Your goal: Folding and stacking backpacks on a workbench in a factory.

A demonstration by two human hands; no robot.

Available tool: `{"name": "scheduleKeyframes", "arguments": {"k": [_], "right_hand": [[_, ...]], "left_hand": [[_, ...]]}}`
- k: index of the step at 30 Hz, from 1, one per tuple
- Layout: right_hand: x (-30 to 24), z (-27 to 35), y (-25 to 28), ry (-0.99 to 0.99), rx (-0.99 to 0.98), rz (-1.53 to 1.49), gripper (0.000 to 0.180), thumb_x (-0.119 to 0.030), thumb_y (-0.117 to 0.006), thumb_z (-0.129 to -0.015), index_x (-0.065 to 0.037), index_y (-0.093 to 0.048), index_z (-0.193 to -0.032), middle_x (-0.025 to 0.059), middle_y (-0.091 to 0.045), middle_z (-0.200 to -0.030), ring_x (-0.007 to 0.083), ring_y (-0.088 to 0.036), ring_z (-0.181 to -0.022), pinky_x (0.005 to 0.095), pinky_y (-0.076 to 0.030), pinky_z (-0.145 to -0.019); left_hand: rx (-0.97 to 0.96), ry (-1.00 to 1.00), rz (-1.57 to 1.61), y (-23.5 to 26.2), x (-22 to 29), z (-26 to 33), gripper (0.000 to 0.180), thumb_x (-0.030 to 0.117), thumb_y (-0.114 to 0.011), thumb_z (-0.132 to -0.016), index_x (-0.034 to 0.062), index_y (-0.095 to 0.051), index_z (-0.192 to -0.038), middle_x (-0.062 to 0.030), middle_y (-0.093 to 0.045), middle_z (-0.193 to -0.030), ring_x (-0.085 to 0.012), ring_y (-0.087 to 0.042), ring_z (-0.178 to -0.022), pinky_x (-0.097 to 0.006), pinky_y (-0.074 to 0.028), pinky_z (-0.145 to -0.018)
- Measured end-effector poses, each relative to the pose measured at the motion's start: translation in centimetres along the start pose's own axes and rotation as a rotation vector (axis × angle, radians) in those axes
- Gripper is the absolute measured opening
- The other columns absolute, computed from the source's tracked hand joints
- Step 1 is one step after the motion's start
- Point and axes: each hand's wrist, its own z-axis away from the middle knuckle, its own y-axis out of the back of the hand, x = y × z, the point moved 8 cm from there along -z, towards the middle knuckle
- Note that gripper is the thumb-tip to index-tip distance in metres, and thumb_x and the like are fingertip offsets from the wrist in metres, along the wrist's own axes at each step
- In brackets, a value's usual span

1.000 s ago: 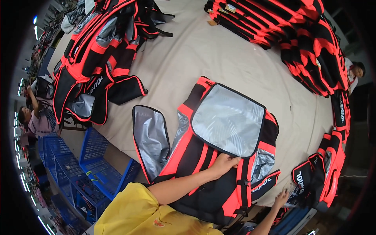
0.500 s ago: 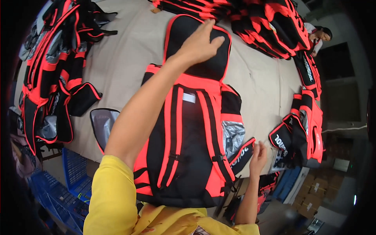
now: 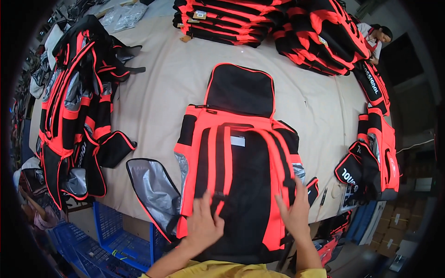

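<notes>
A black backpack (image 3: pixel 248 185) with bright coral trim lies on the table, its strap side up and its top flap (image 3: pixel 240 90) folded out away from me. My left hand (image 3: pixel 202 224) rests at the lower part of the left shoulder strap (image 3: pixel 223 160), near its buckle, fingers loosely spread. Over the lower right shoulder strap (image 3: pixel 276 160), my right hand (image 3: pixel 295 212) has its thumb and fingers apart. A silver-lined side flap (image 3: pixel 155 190) spreads out to the left of the bag. Part of the right-hand side flap is hidden behind my right hand.
Similar bags are stacked at the far edge (image 3: pixel 227 23) and far right (image 3: pixel 320 37). More bags hang over the left (image 3: pixel 76 116) and right (image 3: pixel 378 153) sides. Blue plastic crates (image 3: pixel 123 227) stand below the table. Another person (image 3: pixel 374 39) is at the far right.
My left hand has come back from the top flap to the left strap. My right hand has moved in from beside the bag to the right strap.
</notes>
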Motion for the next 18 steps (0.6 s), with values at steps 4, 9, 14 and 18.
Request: {"name": "scheduleKeyframes", "arguments": {"k": [4,9,14,18], "right_hand": [[6.9,-4.5,-11.4,-0.831,-0.079,-1.151,0.058,-0.04,-0.053,-0.111,0.004,-0.042,-0.147,0.0209,-0.061,-0.133,0.0337,-0.071,-0.109,0.0465,-0.063,-0.091],[10.1,-5.7,-21.0,-0.86,0.023,-1.821,0.079,-0.059,-0.04,-0.11,0.005,-0.034,-0.154,0.0264,-0.051,-0.151,0.0458,-0.054,-0.139,0.0609,-0.056,-0.104],[10.0,-5.5,-21.7,-0.778,-0.039,-1.898,0.084,-0.063,-0.036,-0.109,0.005,-0.03,-0.158,0.0227,-0.047,-0.157,0.0455,-0.049,-0.144,0.0601,-0.052,-0.109],[10.0,-5.5,-22.1,-0.782,-0.106,-1.906,0.081,-0.063,-0.036,-0.109,0.001,-0.033,-0.158,0.0205,-0.049,-0.157,0.0448,-0.05,-0.143,0.0606,-0.054,-0.106]], "left_hand": [[0.278,-0.316,0.179,3.7,-0.1,-8.9,0.075,0.013,-0.069,-0.089,-0.0037,-0.038,-0.155,-0.0263,-0.056,-0.111,-0.0464,-0.064,-0.102,-0.051,-0.057,-0.071],[0.249,-0.201,0.029,4.4,1.7,-14.4,0.077,0.018,-0.074,-0.09,-0.0033,-0.039,-0.155,-0.0254,-0.059,-0.114,-0.0477,-0.065,-0.094,-0.052,-0.056,-0.078],[0.126,0.311,1.039,-1.6,-8.2,-18.0,0.055,0.025,-0.061,-0.105,-0.0019,-0.046,-0.15,-0.02,-0.062,-0.139,-0.0289,-0.065,-0.126,-0.042,-0.056,-0.1],[0.161,0.299,1.53,-7.1,-15.0,-18.0,0.053,0.035,-0.052,-0.107,-0.0012,-0.052,-0.146,-0.0181,-0.058,-0.146,-0.0357,-0.057,-0.136,-0.051,-0.05,-0.113]]}}
